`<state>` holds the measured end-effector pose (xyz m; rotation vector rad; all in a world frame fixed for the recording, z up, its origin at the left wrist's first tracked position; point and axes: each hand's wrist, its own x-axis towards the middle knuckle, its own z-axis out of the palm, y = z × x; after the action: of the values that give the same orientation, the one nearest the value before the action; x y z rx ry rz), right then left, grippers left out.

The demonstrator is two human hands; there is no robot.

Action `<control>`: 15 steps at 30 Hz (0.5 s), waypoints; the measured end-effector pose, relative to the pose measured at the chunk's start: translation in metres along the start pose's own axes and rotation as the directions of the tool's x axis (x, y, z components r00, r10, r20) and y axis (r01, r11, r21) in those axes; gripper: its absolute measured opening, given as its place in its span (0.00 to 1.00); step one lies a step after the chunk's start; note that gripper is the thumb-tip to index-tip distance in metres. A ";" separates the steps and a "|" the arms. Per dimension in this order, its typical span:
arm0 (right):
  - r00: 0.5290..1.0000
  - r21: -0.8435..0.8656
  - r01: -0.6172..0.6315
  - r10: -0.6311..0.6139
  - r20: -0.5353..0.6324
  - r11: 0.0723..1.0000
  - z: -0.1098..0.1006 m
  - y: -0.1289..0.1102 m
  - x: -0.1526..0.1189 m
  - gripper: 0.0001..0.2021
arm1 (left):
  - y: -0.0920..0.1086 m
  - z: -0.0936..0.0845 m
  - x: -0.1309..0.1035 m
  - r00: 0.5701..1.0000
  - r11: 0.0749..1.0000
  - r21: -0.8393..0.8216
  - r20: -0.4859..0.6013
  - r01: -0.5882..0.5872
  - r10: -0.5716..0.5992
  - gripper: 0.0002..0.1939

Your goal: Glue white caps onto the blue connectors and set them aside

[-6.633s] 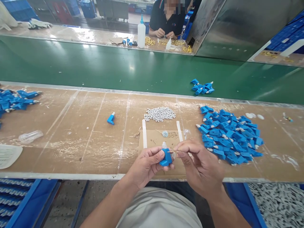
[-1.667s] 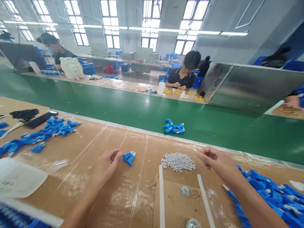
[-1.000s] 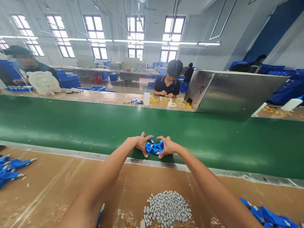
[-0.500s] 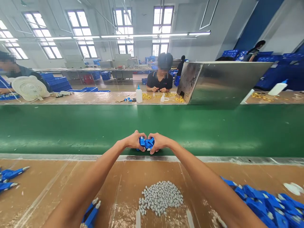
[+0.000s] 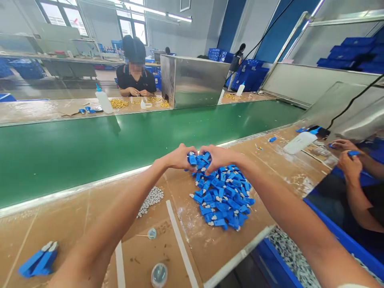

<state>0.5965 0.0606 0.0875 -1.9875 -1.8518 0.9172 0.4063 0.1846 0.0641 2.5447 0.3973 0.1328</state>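
Note:
My left hand (image 5: 179, 157) and my right hand (image 5: 221, 158) curl toward each other with a clump of blue plastic pieces (image 5: 203, 160) cupped between them. The clump is at the far edge of a large pile of blue pieces with whitish tips (image 5: 223, 194) on the brown table. Whether the held pieces touch the pile I cannot tell. To the left, partly behind my left forearm, lies a heap of small grey pellets (image 5: 152, 199). Two more blue pieces (image 5: 40, 259) lie side by side at the lower left.
A green conveyor belt (image 5: 144, 136) runs beyond the table. Two small clear cups (image 5: 159, 275) stand near me. At right are a white squeeze bottle (image 5: 301, 142) and a co-worker's hands (image 5: 349, 160) holding a blue piece. A blue bin (image 5: 271, 264) sits below the table edge.
The view has turned to the right. My hands have carried the clump of blue pieces from the belt's near edge to the big pile on the right.

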 end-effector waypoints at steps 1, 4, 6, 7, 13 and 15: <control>1.000 0.002 -0.028 0.028 0.010 1.000 -0.004 0.015 -0.011 0.38 | 0.011 0.011 0.014 1.000 1.000 -0.007 0.019 0.005 -0.005 0.40; 0.993 0.007 -0.101 0.101 0.058 0.995 -0.009 0.055 -0.036 0.36 | 0.036 0.042 0.049 0.996 1.000 -0.019 0.092 0.024 -0.022 0.41; 0.989 0.003 -0.129 0.129 0.074 0.992 -0.008 0.077 -0.046 0.37 | 0.049 0.057 0.065 0.988 0.999 -0.017 0.154 0.035 -0.032 0.44; 0.988 0.001 -0.135 0.135 0.069 0.991 -0.007 0.086 -0.050 0.39 | 0.054 0.063 0.070 0.983 0.999 -0.012 0.178 0.038 -0.036 0.45; 0.987 0.043 -0.092 0.096 -0.126 0.995 -0.016 0.117 -0.076 0.38 | 0.067 0.057 0.063 0.973 0.999 0.027 0.228 0.026 -0.031 0.49; 0.963 0.065 -0.095 0.108 -0.245 0.993 -0.015 0.117 -0.094 0.31 | 0.069 0.044 0.046 0.977 0.999 0.033 0.211 0.033 -0.039 0.46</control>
<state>0.7000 -0.0434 0.0535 -2.0745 -1.5867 0.6976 0.4757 0.1212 0.0645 2.5459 0.3631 -0.1580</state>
